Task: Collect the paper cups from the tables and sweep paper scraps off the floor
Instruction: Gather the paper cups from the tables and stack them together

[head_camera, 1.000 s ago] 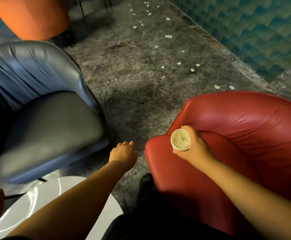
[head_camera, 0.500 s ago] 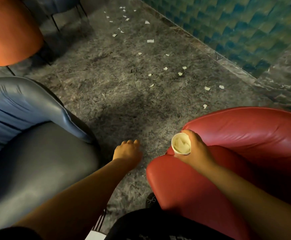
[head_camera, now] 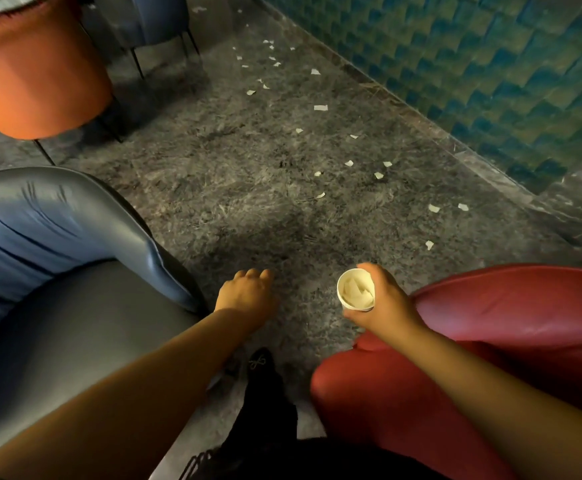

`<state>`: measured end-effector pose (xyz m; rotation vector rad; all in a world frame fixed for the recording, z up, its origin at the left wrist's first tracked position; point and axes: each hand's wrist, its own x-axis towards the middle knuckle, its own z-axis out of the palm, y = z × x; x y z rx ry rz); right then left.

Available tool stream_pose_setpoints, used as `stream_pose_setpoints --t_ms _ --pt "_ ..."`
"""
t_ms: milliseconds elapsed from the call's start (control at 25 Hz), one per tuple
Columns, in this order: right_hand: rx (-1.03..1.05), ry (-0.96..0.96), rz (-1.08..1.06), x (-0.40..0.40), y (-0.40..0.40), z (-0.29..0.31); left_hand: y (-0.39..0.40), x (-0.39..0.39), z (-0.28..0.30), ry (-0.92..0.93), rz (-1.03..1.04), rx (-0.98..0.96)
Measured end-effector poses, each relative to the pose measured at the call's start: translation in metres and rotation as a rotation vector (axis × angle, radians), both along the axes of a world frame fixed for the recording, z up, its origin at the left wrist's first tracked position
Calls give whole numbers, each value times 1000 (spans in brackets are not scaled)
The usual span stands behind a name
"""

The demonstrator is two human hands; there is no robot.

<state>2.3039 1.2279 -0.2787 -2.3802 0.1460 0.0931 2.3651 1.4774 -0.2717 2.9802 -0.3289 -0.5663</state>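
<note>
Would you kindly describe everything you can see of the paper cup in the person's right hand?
The paper cup is small, off-white and looks like thin paper with a rolled rim. Its round mouth faces the camera, so mostly the inside shows, which holds crumpled pale paper. The right hand has it in its grip, fingers curled round the wall, thumb near the rim. It is held in the air above the dark floor, just beside the red chair, touching nothing else.

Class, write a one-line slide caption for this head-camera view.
Right hand holds a paper cup between armchairs, left hand empty, paper scraps littering the floor ahead.
</note>
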Motion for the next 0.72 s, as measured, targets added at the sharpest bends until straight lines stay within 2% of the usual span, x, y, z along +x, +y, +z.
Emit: stream_pose_setpoints --t_ms 200,400,720 --pt "42 45 -57 109 60 -14 58 95 -9 72 1 13" --pt "99 55 -47 204 115 -12 107 184 -7 63 -10 43" --pt "103 48 15 345 143 1 148 300 -10 43 95 0"
